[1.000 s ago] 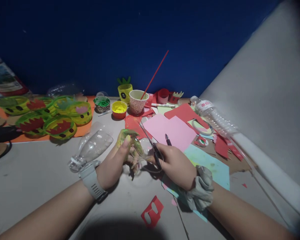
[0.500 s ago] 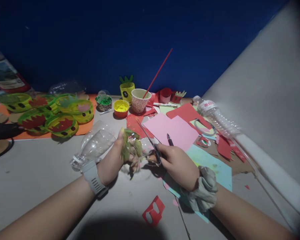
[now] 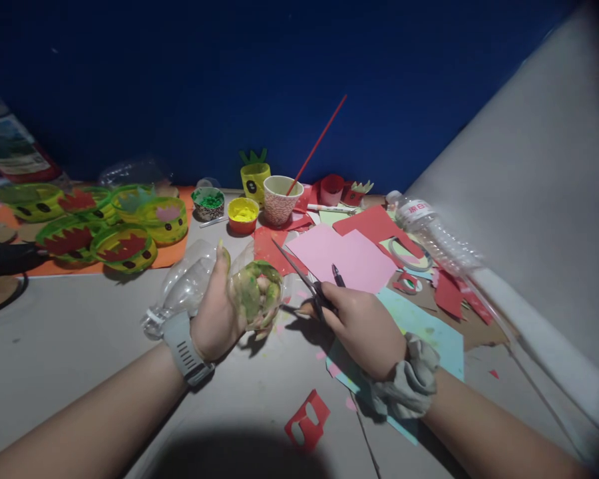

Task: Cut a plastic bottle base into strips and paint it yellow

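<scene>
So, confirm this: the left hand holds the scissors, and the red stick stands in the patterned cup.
Wrong hand: the head view shows the right hand holding the scissors. The red stick does stand in the patterned cup.

Rolled the left hand (image 3: pixel 217 322) outward over the last second and swung its thumb (image 3: pixel 221 265) back leftward, away from the clear plastic piece (image 3: pixel 252 293). Turned that piece to bring more of its curved wall into view. Covered more of the clear bottle (image 3: pixel 186 289) beyond. Widened the gap to the right hand (image 3: pixel 362 326) and its scissors (image 3: pixel 303 279).
</scene>
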`<act>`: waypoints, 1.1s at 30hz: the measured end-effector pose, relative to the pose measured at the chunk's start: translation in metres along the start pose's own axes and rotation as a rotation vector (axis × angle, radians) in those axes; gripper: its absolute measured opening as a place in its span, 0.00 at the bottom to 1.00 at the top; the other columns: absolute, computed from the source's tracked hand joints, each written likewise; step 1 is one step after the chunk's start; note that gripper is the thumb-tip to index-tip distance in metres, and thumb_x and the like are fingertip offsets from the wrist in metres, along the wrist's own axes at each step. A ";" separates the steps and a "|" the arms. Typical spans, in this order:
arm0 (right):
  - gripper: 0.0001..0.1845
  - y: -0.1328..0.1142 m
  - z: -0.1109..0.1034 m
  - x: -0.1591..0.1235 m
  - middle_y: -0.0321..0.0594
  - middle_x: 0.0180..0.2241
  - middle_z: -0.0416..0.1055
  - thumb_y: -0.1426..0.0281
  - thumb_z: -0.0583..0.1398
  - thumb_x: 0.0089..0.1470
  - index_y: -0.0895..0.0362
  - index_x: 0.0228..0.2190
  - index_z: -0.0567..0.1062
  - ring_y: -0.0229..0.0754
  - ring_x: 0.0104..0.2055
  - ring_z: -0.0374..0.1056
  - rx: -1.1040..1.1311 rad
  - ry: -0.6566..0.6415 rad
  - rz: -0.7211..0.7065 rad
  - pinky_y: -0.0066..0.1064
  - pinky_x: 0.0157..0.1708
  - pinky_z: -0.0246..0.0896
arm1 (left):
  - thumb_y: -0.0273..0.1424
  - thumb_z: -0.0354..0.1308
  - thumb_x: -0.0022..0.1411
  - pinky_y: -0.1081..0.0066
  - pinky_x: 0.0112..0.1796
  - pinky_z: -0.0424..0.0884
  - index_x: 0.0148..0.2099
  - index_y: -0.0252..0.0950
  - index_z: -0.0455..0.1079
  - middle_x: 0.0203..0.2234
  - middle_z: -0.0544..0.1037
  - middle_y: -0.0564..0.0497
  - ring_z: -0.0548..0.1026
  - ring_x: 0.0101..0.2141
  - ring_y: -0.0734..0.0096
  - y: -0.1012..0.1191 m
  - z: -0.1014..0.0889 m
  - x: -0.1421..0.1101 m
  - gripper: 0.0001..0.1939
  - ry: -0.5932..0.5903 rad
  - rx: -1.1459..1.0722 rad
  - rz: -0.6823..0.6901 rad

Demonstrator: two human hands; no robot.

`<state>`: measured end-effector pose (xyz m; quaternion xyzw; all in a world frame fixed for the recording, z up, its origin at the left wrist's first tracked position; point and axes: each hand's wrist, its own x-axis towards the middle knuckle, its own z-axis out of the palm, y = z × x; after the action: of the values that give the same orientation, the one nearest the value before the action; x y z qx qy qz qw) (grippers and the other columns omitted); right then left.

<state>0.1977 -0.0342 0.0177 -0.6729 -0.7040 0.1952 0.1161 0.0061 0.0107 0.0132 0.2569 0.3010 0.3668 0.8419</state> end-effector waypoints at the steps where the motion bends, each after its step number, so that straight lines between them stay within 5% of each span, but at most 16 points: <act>1: 0.11 0.000 0.000 0.000 0.38 0.26 0.67 0.67 0.52 0.55 0.57 0.23 0.57 0.37 0.27 0.57 0.012 0.002 0.002 0.29 0.29 0.42 | 0.62 0.32 0.58 0.73 0.16 0.65 0.29 0.34 0.67 0.17 0.70 0.49 0.69 0.18 0.70 0.000 0.000 0.000 0.39 0.020 -0.016 -0.002; 8: 0.17 0.003 0.000 0.002 0.33 0.23 0.66 0.58 0.52 0.59 0.58 0.27 0.65 0.33 0.25 0.59 0.269 -0.075 -0.048 0.25 0.28 0.51 | 0.62 0.38 0.57 0.74 0.15 0.64 0.35 0.34 0.69 0.18 0.68 0.52 0.68 0.17 0.72 -0.002 0.001 0.002 0.36 0.000 0.021 0.065; 15: 0.24 0.005 0.006 0.004 0.33 0.22 0.63 0.49 0.53 0.57 0.59 0.28 0.65 0.31 0.25 0.57 0.742 -0.126 -0.127 0.24 0.27 0.53 | 0.61 0.57 0.45 0.78 0.15 0.63 0.33 0.35 0.67 0.20 0.68 0.56 0.64 0.16 0.79 -0.012 -0.004 0.002 0.32 -0.088 0.134 0.166; 20: 0.23 0.003 0.008 0.005 0.34 0.25 0.63 0.50 0.54 0.57 0.59 0.33 0.67 0.30 0.24 0.57 0.818 -0.100 -0.119 0.24 0.26 0.54 | 0.56 0.58 0.51 0.79 0.16 0.64 0.41 0.37 0.68 0.22 0.70 0.56 0.66 0.16 0.79 -0.015 -0.008 0.002 0.28 -0.113 0.173 0.221; 26: 0.26 0.005 0.008 0.005 0.34 0.26 0.61 0.49 0.54 0.55 0.58 0.42 0.68 0.29 0.20 0.52 1.004 -0.116 -0.081 0.25 0.20 0.51 | 0.52 0.55 0.57 0.67 0.30 0.76 0.44 0.38 0.71 0.36 0.79 0.46 0.78 0.36 0.60 -0.014 -0.007 0.001 0.24 -0.221 0.159 0.235; 33: 0.25 0.009 0.008 0.012 0.31 0.24 0.59 0.53 0.52 0.59 0.57 0.51 0.64 0.28 0.20 0.52 1.038 0.013 -0.047 0.25 0.23 0.54 | 0.56 0.57 0.51 0.57 0.45 0.73 0.48 0.41 0.72 0.47 0.77 0.44 0.74 0.49 0.51 -0.018 -0.009 0.002 0.30 -0.217 0.118 0.317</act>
<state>0.2013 -0.0233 0.0052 -0.5119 -0.5287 0.5119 0.4432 0.0095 0.0035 -0.0052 0.3879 0.1853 0.4467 0.7846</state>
